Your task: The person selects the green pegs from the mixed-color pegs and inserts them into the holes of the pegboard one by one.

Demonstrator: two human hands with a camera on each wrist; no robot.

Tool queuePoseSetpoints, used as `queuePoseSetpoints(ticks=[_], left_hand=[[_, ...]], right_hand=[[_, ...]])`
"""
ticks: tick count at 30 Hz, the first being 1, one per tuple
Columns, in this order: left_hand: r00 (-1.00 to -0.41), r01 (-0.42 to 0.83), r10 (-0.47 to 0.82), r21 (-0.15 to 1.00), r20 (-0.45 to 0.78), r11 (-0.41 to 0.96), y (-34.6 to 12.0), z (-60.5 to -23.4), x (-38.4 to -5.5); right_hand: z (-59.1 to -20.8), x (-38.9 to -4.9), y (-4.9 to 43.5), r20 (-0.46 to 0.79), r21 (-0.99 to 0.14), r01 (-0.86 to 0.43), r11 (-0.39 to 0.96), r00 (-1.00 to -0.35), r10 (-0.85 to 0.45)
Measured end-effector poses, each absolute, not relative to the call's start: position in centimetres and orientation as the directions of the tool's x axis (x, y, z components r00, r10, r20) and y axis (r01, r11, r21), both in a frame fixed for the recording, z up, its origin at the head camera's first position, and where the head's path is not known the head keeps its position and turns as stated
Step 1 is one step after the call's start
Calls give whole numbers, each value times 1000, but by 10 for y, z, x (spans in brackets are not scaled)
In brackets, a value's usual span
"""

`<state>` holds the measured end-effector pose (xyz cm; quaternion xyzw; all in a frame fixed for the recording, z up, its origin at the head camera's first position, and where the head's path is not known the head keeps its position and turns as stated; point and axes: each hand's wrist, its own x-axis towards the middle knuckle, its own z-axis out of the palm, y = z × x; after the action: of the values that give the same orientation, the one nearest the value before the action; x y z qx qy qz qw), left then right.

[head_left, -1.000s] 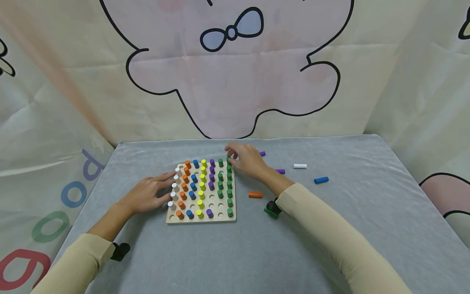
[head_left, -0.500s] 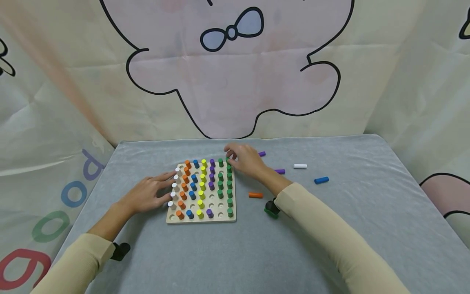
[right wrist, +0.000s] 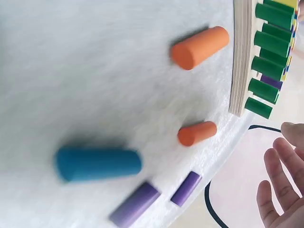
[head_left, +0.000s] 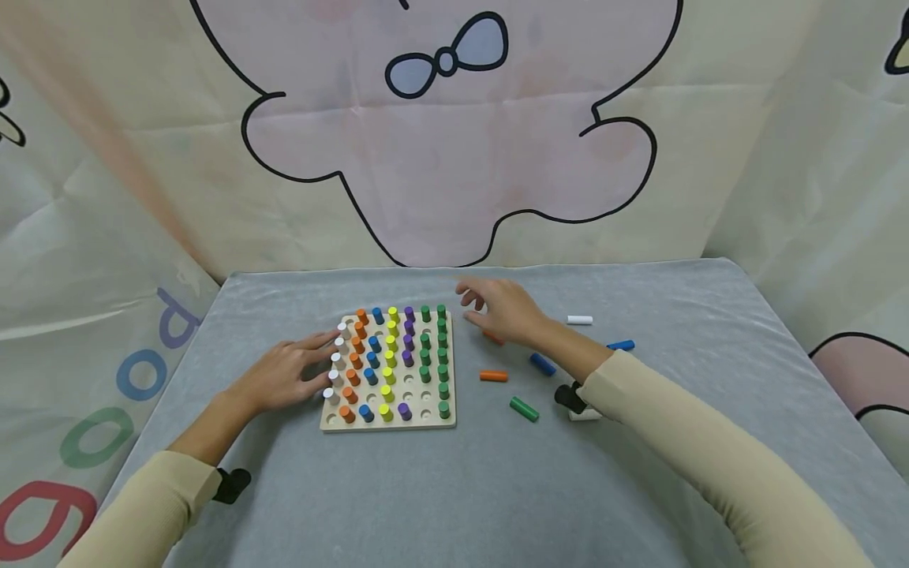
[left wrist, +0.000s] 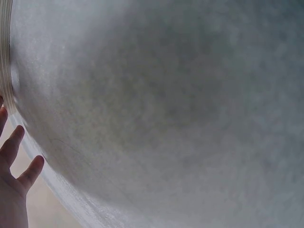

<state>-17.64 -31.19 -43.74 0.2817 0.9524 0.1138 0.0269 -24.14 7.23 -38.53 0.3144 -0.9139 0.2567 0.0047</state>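
Observation:
A wooden pegboard (head_left: 415, 424) stands on the grey cloth, filled with upright rows of white, orange, blue, yellow, purple and green pegs; some holes are bare. My left hand (head_left: 282, 375) lies along its left side, fingers spread, tips at the white pegs (head_left: 335, 377). Off the board's far right corner hovers my right hand (head_left: 507, 309), its fingers loosely bent with nothing between them. The rightmost green column (head_left: 443, 354) runs the board's full depth. An orange peg (right wrist: 197, 133) lies below the right hand, partly hidden in the head view.
Right of the board lie loose pegs: orange (head_left: 493, 376), green (head_left: 524, 409), blue (head_left: 543, 364) and white (head_left: 579, 320). Another blue one (head_left: 622, 345) and a white one (head_left: 585, 415) are partly covered by the right arm. Two purple pegs (right wrist: 135, 204) show in the right wrist view.
My right hand has let go of the green peg in the far right corner and drawn back to the right. The left hand stays at the board's side.

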Motion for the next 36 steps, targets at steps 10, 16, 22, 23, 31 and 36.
queuePoseSetpoints(ticks=[10, 16, 22, 23, 31, 36], left_hand=[[-844, 522, 536, 228, -1, 822, -311, -437, -176], [-847, 516, 531, 229, -4, 825, -310, -437, -176], [-842, 528, 540, 223, 6, 820, -311, -437, -176], [-840, 531, 542, 219, 11, 819, -311, -438, -176], [-830, 552, 556, 206, 45, 808, -312, -440, -176], [-839, 536, 544, 216, 24, 816, -311, -439, -176]], right_hand=[[-386, -209, 118, 156, -475, -655, 588, -720, -676], [-392, -185, 140, 92, -507, -647, 570, -698, -710], [-403, -168, 155, 87, -523, -661, 538, -669, -738], [-404, -166, 156, 96, -525, -668, 527, -662, -743], [-415, -155, 163, 129, -488, -698, 524, -652, -747], [-421, -151, 168, 104, -463, -693, 553, -662, -742]])
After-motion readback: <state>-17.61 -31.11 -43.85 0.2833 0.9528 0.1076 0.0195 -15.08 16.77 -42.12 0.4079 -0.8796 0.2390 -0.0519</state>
